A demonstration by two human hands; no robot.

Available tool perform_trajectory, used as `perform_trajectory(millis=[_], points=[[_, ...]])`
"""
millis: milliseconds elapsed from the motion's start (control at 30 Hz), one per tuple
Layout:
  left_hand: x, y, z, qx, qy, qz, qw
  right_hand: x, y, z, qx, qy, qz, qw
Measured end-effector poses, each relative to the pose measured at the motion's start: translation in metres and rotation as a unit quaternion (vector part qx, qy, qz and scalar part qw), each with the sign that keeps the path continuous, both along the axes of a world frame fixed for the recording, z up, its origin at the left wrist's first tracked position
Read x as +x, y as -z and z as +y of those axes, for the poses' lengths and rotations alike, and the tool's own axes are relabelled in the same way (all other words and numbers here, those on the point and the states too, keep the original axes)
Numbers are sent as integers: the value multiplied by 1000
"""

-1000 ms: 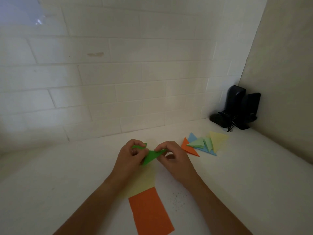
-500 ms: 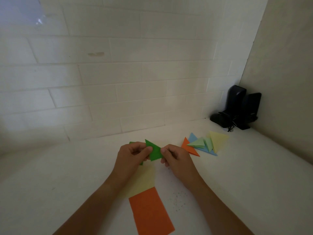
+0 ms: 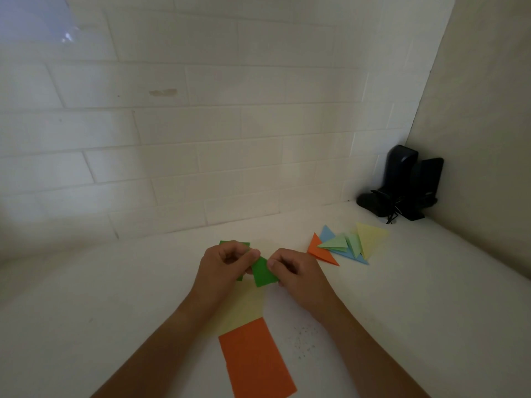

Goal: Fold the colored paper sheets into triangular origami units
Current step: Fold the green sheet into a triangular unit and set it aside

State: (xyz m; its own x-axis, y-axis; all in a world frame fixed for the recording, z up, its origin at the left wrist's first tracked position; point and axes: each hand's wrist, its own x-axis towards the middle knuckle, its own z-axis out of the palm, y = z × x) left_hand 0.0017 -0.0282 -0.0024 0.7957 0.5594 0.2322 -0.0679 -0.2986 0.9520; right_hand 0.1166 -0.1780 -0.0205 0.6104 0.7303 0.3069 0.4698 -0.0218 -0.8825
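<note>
A folded green paper piece [image 3: 263, 273] is pinched between my left hand [image 3: 222, 265] and my right hand [image 3: 297, 272], just above the white table. More green paper [image 3: 234, 243] peeks out behind my left hand's fingers. Under my wrists lies a flat pale yellow sheet [image 3: 244, 308], and an orange sheet [image 3: 255, 360] lies nearer to me, overlapping it. Several finished triangular units in orange [image 3: 320, 251], blue, light green [image 3: 337, 243] and yellow [image 3: 370, 237] are piled to the right.
Black speakers [image 3: 402, 185] with a cable stand in the far right corner where the tiled wall meets a side wall. Small dark specks [image 3: 301, 340] dot the white table [image 3: 115, 297] beside the orange sheet.
The green piece has been turned and folded between my fingers: its point stood upward half a second ago, and now a flat flap hangs down toward me. Both hands stayed in place.
</note>
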Motion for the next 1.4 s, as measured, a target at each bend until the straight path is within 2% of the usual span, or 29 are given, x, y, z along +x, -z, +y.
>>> perform_trajectory(millis=[167,333,500,800,1033,1267,1400], points=[[0,-2,-4,8,26,-5,1000,0,0,1,21,-13,-30,999],[3,3,-4,75,35,28,996,-1,0,1,15,-16,-71,997],[2,3,1,102,28,3,994,0,0,1,16,-18,-61,998],[1,3,4,76,35,-18,996,-1,-2,1,20,-14,-57,998],[4,4,-3,131,29,8,991,-1,-2,0,21,-11,-40,999],[6,5,-6,150,-12,-6,989,-2,-1,2,14,7,-31,999],[5,5,-8,132,3,4,991,-1,-1,2,4,9,-54,999]])
